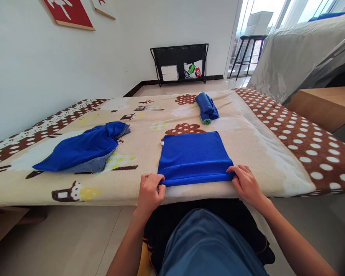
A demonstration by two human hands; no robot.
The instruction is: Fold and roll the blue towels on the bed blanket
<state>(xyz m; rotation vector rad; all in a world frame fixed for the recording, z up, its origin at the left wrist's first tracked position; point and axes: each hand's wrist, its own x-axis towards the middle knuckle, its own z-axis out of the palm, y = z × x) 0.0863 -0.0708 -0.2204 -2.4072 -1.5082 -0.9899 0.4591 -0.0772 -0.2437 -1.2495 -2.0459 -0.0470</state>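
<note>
A folded blue towel lies flat on the patterned blanket near its front edge. My left hand pinches the towel's near left corner, fingers closed on the cloth. At the near right corner my right hand grips the edge the same way. Both hands sit at the blanket's front edge, just above my lap.
A loose pile of blue and grey cloths lies at the left of the blanket. Rolled blue towels with a green one rest at the far middle. A wooden table stands to the right, a black rack by the far wall.
</note>
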